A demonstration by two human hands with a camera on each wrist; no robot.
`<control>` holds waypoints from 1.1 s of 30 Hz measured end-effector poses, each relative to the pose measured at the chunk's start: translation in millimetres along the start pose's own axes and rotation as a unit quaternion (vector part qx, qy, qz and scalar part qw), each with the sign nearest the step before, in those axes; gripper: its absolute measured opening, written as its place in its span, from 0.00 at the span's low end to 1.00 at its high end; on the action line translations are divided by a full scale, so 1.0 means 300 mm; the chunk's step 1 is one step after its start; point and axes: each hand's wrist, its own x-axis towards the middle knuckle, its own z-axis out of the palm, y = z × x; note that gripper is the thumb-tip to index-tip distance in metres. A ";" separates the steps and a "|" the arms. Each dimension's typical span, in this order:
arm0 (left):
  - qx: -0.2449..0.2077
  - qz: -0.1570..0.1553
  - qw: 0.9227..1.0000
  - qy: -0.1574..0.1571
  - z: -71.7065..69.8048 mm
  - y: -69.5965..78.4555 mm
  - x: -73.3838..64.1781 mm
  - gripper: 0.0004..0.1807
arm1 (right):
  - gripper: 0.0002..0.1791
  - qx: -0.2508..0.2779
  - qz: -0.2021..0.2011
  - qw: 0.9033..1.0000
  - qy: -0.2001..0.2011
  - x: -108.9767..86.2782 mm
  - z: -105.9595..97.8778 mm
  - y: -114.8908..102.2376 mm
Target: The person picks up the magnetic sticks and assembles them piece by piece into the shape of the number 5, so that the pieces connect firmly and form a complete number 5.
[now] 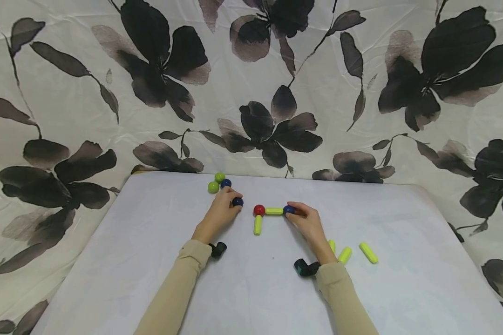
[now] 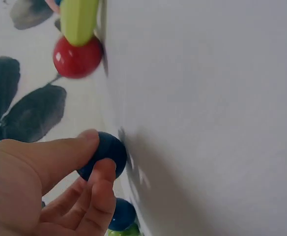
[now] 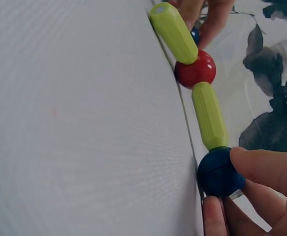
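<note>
Between thumb and fingers, my left hand [image 1: 223, 209] pinches a dark blue ball [image 2: 107, 153]. On the right, my right hand [image 1: 308, 221] grips another blue ball [image 3: 219, 172], which touches the end of a yellow-green rod [image 3: 210, 116]. The rod's other end meets a red ball [image 1: 259, 210]. From that red ball a second yellow-green rod [image 1: 257, 225] points toward the near side of the table. Just beyond my left hand sit two green balls [image 1: 213, 187] and one blue ball [image 1: 226, 183], grouped close together.
Beside and partly behind my right forearm lie loose yellow-green rods, one [image 1: 368, 252] farthest right, another [image 1: 344, 254] nearer the sleeve. All rest on a white-covered table [image 1: 251, 288]. A floral cloth [image 1: 218, 93] hangs behind its far edge. Each wrist wears a small black camera [image 1: 306, 267].
</note>
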 end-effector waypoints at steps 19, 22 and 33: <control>-0.138 0.003 0.984 -0.109 0.031 0.043 -0.246 0.18 | 0.21 0.003 -0.006 1.000 -0.006 -0.009 -0.004 -0.007; -0.158 -0.004 0.982 -0.106 0.056 0.064 -0.263 0.18 | 0.21 -0.004 -0.006 1.000 -0.005 -0.009 -0.004 -0.008; -0.197 -0.033 0.978 -0.058 0.122 0.088 -0.266 0.19 | 0.21 0.004 -0.021 1.000 -0.004 -0.006 -0.005 -0.005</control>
